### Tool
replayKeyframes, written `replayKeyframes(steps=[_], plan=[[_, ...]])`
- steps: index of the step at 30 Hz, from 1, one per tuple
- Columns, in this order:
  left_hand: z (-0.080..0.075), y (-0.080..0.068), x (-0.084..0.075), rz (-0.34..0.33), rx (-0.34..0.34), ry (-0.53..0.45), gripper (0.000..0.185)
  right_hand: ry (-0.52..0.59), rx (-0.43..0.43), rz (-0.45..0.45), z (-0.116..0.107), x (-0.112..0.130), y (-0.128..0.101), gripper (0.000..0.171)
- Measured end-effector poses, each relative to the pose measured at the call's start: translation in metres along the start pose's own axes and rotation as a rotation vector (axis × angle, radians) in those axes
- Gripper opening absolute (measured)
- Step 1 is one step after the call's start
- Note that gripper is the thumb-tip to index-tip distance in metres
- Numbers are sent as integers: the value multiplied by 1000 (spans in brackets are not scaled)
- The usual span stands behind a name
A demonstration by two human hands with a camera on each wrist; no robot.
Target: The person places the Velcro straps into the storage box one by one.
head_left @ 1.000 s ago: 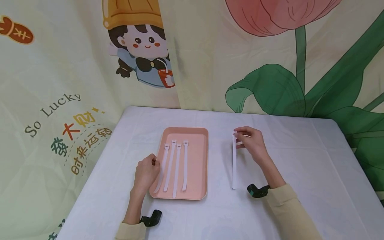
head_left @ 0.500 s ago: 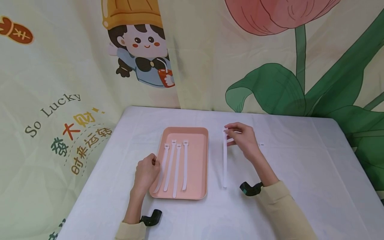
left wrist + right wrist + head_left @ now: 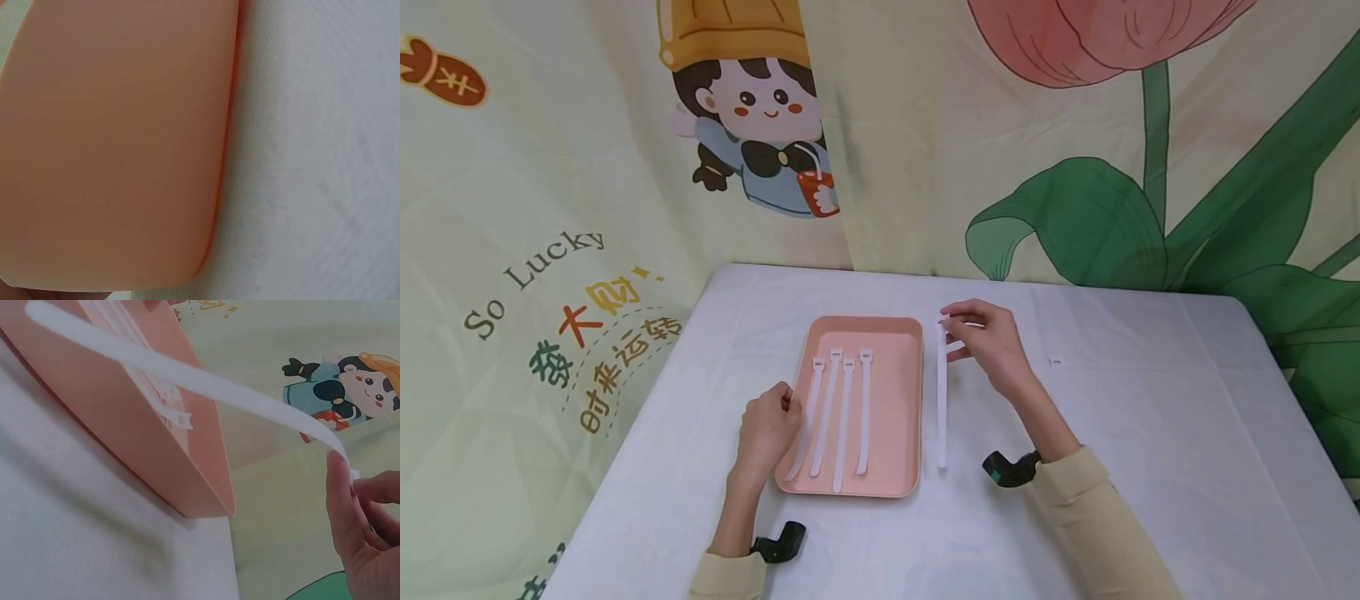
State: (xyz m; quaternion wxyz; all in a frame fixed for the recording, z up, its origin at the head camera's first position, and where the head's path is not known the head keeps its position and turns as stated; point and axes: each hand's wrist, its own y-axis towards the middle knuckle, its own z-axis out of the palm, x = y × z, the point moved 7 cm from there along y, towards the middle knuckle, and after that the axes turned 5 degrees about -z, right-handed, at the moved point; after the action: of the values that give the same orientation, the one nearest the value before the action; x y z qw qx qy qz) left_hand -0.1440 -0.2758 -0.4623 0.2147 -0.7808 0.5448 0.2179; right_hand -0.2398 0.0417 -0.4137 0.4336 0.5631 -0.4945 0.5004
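Note:
My right hand [image 3: 990,343] pinches a white cable tie [image 3: 942,400] by its head end. The strap hangs down just off the right side of a pink tray [image 3: 898,417]. Thumb and fingertips hide most of its head; in the right wrist view the strap [image 3: 187,381] arcs out past the tray. At the tray's left rim, my left hand [image 3: 766,432] has its fingers curled and grips the edge. The left wrist view is mostly filled by the tray's outer wall [image 3: 125,156]. Several white cable ties [image 3: 843,425] lie lengthwise inside the tray, heads toward the back.
A small white piece [image 3: 1056,361] lies on the white tablecloth [image 3: 1187,417] to the right of my right forearm. Behind the table's back edge hangs a printed curtain [image 3: 895,167]. Each wrist wears a black camera, such as the right one [image 3: 1011,469].
My right hand has moved left toward the tray, carrying the cable tie. The small white piece has come into view behind the forearm. My left hand stays at the tray rim.

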Motion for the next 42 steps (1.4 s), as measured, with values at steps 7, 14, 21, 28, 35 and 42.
replayKeyframes(steps=[7, 14, 21, 28, 35, 42], plan=[[0, 0, 0, -1, 1, -7, 14, 32, 7, -8, 16, 3, 1, 26], [1, 0, -1, 7, -2, -7, 14, 77, 18, 14, 35, -4, 2, 21], [1, 0, -1, 5, 2, -8, 13, 104, 30, 47, 52, -22, 1, 23], [0, -1, 0, -2, 5, -11, 13, 161, 26, 75, 66, -31, 2, 18], [0, 0, 0, -4, 7, -11, 13, 96, 41, 84, 79, -39, 3, 15], [0, 0, 1, -5, 10, -11, 14, -32, 57, 63, 84, -39, 6, 14]])
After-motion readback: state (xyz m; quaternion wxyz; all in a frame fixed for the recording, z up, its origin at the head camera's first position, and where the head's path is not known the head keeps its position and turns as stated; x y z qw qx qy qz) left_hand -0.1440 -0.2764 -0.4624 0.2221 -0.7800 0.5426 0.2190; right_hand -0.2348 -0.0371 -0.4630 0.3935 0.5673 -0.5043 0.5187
